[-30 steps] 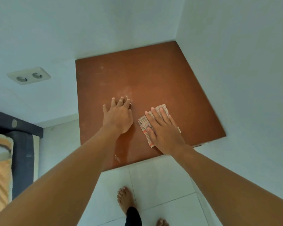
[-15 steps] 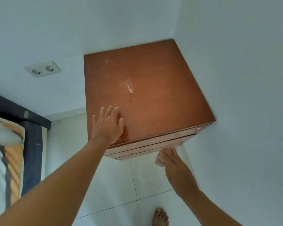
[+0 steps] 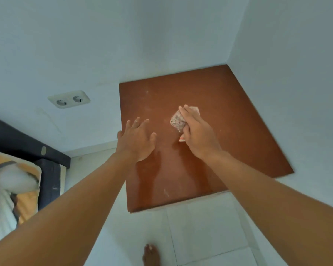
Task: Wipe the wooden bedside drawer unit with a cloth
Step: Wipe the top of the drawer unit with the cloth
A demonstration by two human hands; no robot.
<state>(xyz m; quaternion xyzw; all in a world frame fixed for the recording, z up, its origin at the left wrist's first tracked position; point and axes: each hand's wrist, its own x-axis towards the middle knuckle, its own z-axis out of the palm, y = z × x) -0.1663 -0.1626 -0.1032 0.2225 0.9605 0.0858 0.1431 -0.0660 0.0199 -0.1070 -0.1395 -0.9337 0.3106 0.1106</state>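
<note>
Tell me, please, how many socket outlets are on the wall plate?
2. Both sit side by side in one white plate on the wall, left of the drawer unit: the left outlet and the right outlet. None seems hidden.

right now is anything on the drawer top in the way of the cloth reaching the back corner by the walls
Nothing visible is. The right hand presses the cloth mid-top, and the wooden drawer unit is bare from there to the back corner. The left hand lies flat to the cloth's left, off that path.

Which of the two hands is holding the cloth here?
The right hand: it presses the bunched checked cloth onto the drawer unit's top. The left hand is open and empty.
</note>
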